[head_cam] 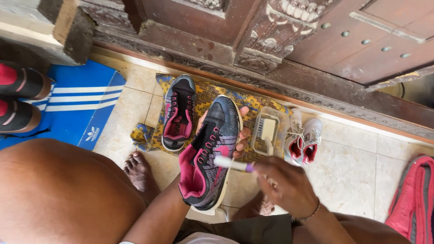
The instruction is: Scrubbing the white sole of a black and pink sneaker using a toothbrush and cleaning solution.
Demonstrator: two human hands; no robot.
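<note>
While the left hand (242,135) wraps underneath a grey-and-pink sneaker (210,151), the right hand (285,185) clamps a white brush (231,164) against it. A clear tub (270,131) holds another brush (268,130)

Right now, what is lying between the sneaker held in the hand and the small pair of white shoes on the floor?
In the head view, a clear plastic container with a brush inside sits between the held sneaker and the white shoes, on the patterned cloth's edge.

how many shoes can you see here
6: one in the left hand, its mate on the patterned cloth, two small white ones by the clear container, two dark ones at the left edge, cropped.
</note>
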